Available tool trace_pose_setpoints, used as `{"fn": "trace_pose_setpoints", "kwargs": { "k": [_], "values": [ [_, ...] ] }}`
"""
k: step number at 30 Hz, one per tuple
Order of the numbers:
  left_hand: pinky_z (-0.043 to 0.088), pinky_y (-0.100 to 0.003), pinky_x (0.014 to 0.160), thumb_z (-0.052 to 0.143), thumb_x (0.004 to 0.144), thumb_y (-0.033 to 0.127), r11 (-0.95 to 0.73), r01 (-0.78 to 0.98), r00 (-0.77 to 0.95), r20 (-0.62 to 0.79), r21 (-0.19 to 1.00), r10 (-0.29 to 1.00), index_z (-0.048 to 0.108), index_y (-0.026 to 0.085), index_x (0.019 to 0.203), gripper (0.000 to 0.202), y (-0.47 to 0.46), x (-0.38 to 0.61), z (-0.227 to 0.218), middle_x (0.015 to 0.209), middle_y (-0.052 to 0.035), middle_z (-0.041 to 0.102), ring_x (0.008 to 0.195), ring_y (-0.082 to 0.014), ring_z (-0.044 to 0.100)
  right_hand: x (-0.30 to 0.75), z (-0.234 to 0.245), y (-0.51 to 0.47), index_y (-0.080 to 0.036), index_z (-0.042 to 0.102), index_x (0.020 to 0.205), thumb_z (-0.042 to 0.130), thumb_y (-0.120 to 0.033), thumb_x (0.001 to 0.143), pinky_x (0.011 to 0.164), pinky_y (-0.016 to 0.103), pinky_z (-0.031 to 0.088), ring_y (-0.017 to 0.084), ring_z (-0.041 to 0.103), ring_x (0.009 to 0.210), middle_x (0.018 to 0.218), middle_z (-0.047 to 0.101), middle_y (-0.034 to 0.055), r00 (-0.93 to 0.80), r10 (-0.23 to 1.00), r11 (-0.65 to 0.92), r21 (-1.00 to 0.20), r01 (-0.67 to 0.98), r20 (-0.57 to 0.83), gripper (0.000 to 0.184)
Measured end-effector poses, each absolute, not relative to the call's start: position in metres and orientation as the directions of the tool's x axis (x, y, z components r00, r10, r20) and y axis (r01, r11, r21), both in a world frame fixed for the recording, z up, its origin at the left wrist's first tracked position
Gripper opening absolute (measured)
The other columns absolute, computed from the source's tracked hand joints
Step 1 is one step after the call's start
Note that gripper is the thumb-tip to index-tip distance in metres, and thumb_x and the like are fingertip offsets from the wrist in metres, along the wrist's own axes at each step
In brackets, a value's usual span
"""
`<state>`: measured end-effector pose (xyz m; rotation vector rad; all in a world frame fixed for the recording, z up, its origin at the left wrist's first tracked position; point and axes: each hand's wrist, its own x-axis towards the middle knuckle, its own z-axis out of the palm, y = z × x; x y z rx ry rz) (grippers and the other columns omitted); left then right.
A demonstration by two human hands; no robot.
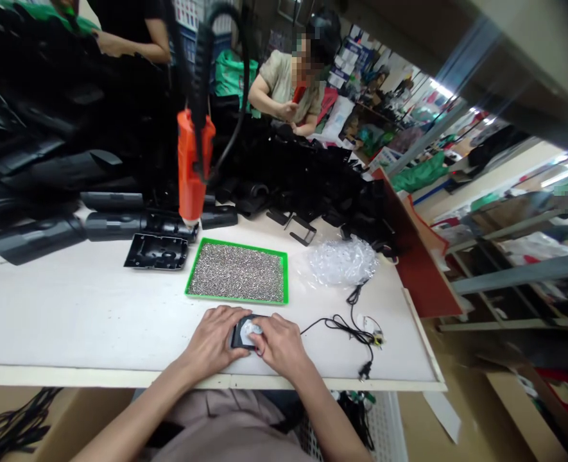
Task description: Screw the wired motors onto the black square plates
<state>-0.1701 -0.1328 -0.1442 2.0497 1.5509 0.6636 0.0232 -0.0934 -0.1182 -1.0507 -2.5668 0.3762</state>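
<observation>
My left hand (216, 337) lies on the white table near its front edge, fingers and thumb curled around a small dark plastic housing (237, 337). On this housing sits a pale, whitish piece (249, 332) whose exact kind I cannot make out. My right hand (280, 344) is closed over the right side, its fingertips pressed on the pale piece. A black cable (341, 324) with a plug comes out beside my right hand and lies in loops on the table. Just beyond my hands lies a green tray (286, 276) filled with small metal screws.
An orange electric screwdriver (192, 167) hangs above the tray. To its left lie an open black shell (156, 251) and black curved covers (38, 237). A clear plastic bag (344, 261) and black frames (300, 230) lie right. Black parts heap behind; a co-worker (284, 83) sits beyond.
</observation>
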Motion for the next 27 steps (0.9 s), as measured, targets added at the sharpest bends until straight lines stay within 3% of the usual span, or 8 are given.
{"fn": "trace_pose_setpoints", "kwargs": {
  "k": [3, 8, 10, 12, 15, 18, 23, 27],
  "values": [
    [0.039, -0.044, 0.096, 0.074, 0.074, 0.043, -0.225, 0.721, 0.22, 0.091, 0.655, 0.971, 0.053, 0.022, 0.128, 0.061, -0.132, -0.168, -0.144, 0.123, -0.0094, 0.064, 0.112, -0.0288, 0.055, 0.022, -0.121, -0.097, -0.019, 0.063, 0.102, 0.051, -0.033, 0.095, 0.068, 0.029, 0.045, 0.019, 0.06, 0.072, 0.078, 0.069, 0.0047, -0.581, 0.787, 0.592, -0.515, 0.62, 0.206, 0.02],
    [0.041, -0.045, 0.096, 0.072, 0.075, 0.043, -0.239, 0.725, 0.229, 0.101, 0.646, 0.968, 0.054, 0.022, 0.129, 0.06, -0.13, -0.169, -0.147, 0.122, -0.0101, 0.065, 0.113, -0.0293, 0.056, 0.019, -0.113, -0.101, -0.02, 0.066, 0.1, 0.049, -0.033, 0.094, 0.071, 0.032, 0.047, 0.021, 0.058, 0.077, 0.08, 0.066, 0.0076, -0.591, 0.765, 0.611, -0.577, 0.542, 0.256, 0.022],
    [0.042, -0.046, 0.098, 0.073, 0.074, 0.042, -0.235, 0.729, 0.226, 0.098, 0.643, 0.969, 0.053, 0.022, 0.13, 0.063, -0.131, -0.172, -0.149, 0.123, -0.0105, 0.064, 0.115, -0.0304, 0.056, 0.024, -0.109, -0.098, -0.021, 0.064, 0.099, 0.053, -0.038, 0.091, 0.065, 0.03, 0.048, 0.018, 0.056, 0.068, 0.073, 0.061, 0.0033, -0.463, 0.862, 0.42, -0.799, 0.43, 0.204, 0.021],
    [0.042, -0.047, 0.101, 0.074, 0.072, 0.04, -0.23, 0.72, 0.214, 0.107, 0.654, 0.971, 0.05, 0.023, 0.135, 0.069, -0.135, -0.171, -0.147, 0.129, -0.0112, 0.062, 0.12, -0.0318, 0.054, 0.03, -0.109, -0.094, -0.023, 0.059, 0.099, 0.053, -0.046, 0.089, 0.052, 0.024, 0.044, 0.013, 0.049, 0.054, 0.065, 0.054, -0.0022, -0.279, 0.959, 0.088, -0.983, 0.159, 0.041, 0.026],
    [0.044, -0.046, 0.102, 0.066, 0.079, 0.04, -0.208, 0.657, 0.135, 0.159, 0.725, 0.978, 0.046, 0.024, 0.139, 0.065, -0.141, -0.159, -0.134, 0.134, -0.011, 0.058, 0.123, -0.0302, 0.053, 0.037, -0.115, -0.097, -0.025, 0.055, 0.099, 0.063, -0.05, 0.079, 0.041, 0.018, 0.036, 0.009, 0.042, 0.046, 0.064, 0.052, -0.0051, -0.188, 0.959, -0.258, -0.929, -0.266, -0.212, 0.033],
    [0.048, -0.044, 0.098, 0.061, 0.081, 0.038, -0.185, 0.546, 0.025, 0.205, 0.817, 0.978, 0.052, 0.023, 0.13, 0.052, -0.143, -0.133, -0.113, 0.127, -0.011, 0.062, 0.118, -0.028, 0.057, 0.034, -0.123, -0.112, -0.024, 0.058, 0.094, 0.076, -0.04, 0.065, 0.048, 0.019, 0.044, 0.011, 0.051, 0.057, 0.074, 0.059, -0.0018, -0.154, 0.949, -0.315, -0.856, -0.411, -0.275, 0.037],
    [0.053, -0.04, 0.089, 0.057, 0.083, 0.038, -0.247, 0.408, 0.085, 0.233, 0.879, 0.969, 0.062, 0.022, 0.107, 0.03, -0.14, -0.096, -0.1, 0.109, -0.0088, 0.069, 0.102, -0.0262, 0.065, 0.045, -0.127, -0.143, -0.025, 0.058, 0.1, 0.061, -0.049, 0.081, 0.068, 0.03, 0.054, 0.018, 0.063, 0.077, 0.087, 0.067, 0.0048, -0.027, 0.985, -0.17, -0.931, -0.322, -0.17, 0.031],
    [0.056, -0.036, 0.081, 0.041, 0.091, 0.041, -0.229, 0.318, 0.145, 0.191, 0.92, 0.971, 0.06, 0.021, 0.116, 0.036, -0.14, -0.087, -0.11, 0.106, -0.0085, 0.071, 0.094, -0.0246, 0.068, 0.105, -0.108, -0.146, -0.022, 0.049, 0.13, 0.054, -0.027, 0.086, 0.095, 0.04, 0.05, 0.022, 0.063, 0.106, 0.115, 0.067, 0.0099, -0.241, 0.969, 0.115, -0.962, 0.247, 0.054, 0.045]
  ]
}}
